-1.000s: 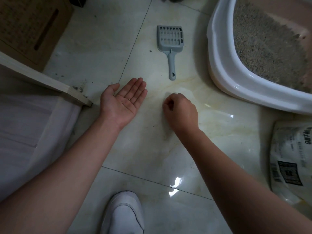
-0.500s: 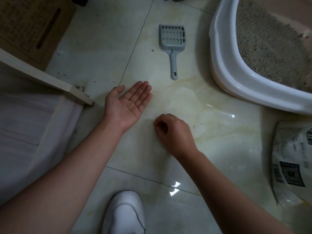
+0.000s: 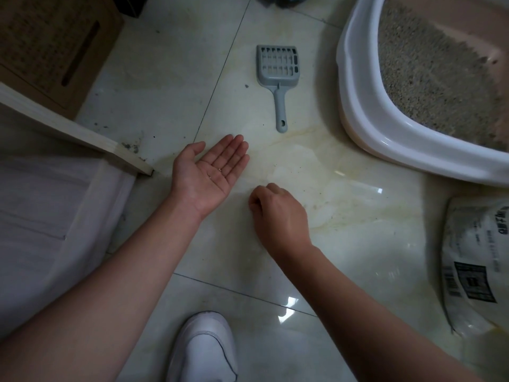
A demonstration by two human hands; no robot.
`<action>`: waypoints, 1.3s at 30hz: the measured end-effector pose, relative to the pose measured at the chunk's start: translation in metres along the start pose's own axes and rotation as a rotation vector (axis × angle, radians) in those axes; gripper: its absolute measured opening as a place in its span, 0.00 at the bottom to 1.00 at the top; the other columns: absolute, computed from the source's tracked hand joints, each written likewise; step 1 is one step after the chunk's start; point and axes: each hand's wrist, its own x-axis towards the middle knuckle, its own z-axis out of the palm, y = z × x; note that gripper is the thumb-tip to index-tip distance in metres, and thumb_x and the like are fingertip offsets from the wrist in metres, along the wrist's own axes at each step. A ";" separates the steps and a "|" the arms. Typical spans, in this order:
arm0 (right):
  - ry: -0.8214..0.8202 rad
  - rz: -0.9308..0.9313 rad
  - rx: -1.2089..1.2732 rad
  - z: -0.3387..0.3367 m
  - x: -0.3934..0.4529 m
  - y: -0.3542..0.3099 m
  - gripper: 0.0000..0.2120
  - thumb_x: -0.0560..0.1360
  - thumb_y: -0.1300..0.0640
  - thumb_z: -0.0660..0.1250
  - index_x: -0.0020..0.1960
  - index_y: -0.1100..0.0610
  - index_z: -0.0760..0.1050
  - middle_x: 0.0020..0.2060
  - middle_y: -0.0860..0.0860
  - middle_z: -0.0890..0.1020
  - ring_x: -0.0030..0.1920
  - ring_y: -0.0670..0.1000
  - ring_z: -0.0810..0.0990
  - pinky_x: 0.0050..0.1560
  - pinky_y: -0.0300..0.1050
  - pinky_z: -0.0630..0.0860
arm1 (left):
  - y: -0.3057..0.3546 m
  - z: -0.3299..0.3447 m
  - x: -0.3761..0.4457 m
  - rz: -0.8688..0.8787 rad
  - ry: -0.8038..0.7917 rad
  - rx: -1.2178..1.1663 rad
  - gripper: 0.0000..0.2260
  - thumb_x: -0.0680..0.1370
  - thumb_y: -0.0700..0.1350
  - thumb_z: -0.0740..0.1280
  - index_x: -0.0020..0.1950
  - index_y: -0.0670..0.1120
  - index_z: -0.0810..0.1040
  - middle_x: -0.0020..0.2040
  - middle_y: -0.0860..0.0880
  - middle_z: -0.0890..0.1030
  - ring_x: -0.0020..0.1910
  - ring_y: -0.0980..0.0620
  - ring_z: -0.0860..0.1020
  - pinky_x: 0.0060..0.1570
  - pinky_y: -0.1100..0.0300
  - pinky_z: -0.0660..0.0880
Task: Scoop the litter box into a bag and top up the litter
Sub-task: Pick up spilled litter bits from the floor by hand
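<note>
My left hand lies palm up just above the floor tiles, fingers straight, with a few litter grains on the palm. Right beside it, my right hand is knuckles up with its fingers curled down onto the floor; the fingertips are hidden. A grey slotted scoop lies flat on the tile beyond both hands, handle toward me. The white-rimmed litter box stands at the upper right, holding grey-beige litter. A printed litter bag lies at the right edge.
A wooden board and a brown cardboard box fill the upper left, with white fabric below them. My white shoe is at the bottom centre. Specks of litter dot the tile near the hands.
My right hand has slid back toward me across the tile, ending closer to my left wrist. The left hand stays palm up in place.
</note>
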 end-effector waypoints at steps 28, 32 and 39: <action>0.318 0.226 0.386 -0.031 0.088 0.003 0.07 0.75 0.54 0.66 0.52 0.49 0.79 0.43 0.45 0.81 0.40 0.46 0.78 0.44 0.44 0.77 | 0.005 0.005 0.020 0.013 0.016 0.052 0.19 0.82 0.46 0.54 0.59 0.35 0.79 0.59 0.37 0.82 0.57 0.41 0.83 0.59 0.48 0.78; 0.240 0.323 0.255 -0.030 0.116 0.020 0.09 0.74 0.51 0.67 0.54 0.48 0.79 0.45 0.44 0.82 0.46 0.49 0.80 0.42 0.40 0.70 | 0.019 -0.003 0.018 0.033 -0.016 -0.030 0.19 0.82 0.46 0.55 0.59 0.35 0.79 0.59 0.37 0.82 0.57 0.41 0.82 0.63 0.47 0.76; 0.206 0.324 0.133 -0.032 0.136 0.017 0.06 0.76 0.50 0.65 0.48 0.50 0.79 0.41 0.48 0.82 0.40 0.52 0.79 0.39 0.43 0.73 | 0.034 -0.006 0.017 0.058 -0.054 -0.088 0.19 0.82 0.47 0.56 0.61 0.35 0.78 0.60 0.38 0.82 0.59 0.41 0.82 0.61 0.45 0.76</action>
